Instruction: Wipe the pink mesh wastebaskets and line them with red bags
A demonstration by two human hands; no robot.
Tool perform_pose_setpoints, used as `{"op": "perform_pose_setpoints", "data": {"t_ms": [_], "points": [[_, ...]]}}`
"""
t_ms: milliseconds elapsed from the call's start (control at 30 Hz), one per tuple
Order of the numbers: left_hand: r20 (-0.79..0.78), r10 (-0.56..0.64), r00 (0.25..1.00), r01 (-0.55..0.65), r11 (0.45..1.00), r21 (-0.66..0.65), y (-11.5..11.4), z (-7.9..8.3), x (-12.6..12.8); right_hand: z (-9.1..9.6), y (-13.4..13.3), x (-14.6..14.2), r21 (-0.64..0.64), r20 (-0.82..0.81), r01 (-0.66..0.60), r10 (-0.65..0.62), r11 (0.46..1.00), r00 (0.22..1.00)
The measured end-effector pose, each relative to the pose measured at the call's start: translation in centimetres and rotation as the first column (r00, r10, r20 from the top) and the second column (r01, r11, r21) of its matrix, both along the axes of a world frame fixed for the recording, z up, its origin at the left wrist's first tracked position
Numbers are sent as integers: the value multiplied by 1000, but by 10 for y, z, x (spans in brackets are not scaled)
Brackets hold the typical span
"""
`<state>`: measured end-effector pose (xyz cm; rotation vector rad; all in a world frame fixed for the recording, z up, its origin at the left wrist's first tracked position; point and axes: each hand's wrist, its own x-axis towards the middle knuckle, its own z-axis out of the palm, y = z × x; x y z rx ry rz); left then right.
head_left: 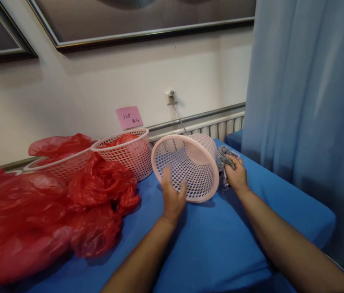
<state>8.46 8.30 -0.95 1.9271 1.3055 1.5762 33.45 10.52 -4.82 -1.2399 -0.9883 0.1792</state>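
A pink perforated plastic basket [196, 156] lies on its side on the blue-covered surface [220, 244], its mouth facing me. My left hand [173, 195] grips the basket's lower rim, fingers curled over the edge. My right hand [236, 175] is closed on a grey cloth [224, 156] pressed against the basket's outer wall on the right.
Another pink basket [129, 152] stands upright to the left with a red plastic bag inside. A third basket [59, 165] and crumpled red plastic bags [53, 211] cover the left side. A pink note [129, 117] and a socket [170, 97] are on the wall. A blue curtain [306, 101] hangs at right.
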Motion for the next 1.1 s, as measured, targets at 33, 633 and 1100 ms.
{"op": "perform_pose_setpoints", "data": {"t_ms": [33, 633, 1100], "points": [[76, 129, 989, -128, 992, -21, 7, -2, -19, 1, 0, 1, -3, -3, 6, -6, 1000, 1000], [292, 78, 953, 9, 958, -287, 20, -25, -62, 26, -65, -44, 274, 278, 85, -164, 958, 946], [213, 79, 974, -57, 992, -108, 17, -19, -62, -6, -9, -95, -488, 623, -234, 523, 841, 582]]}}
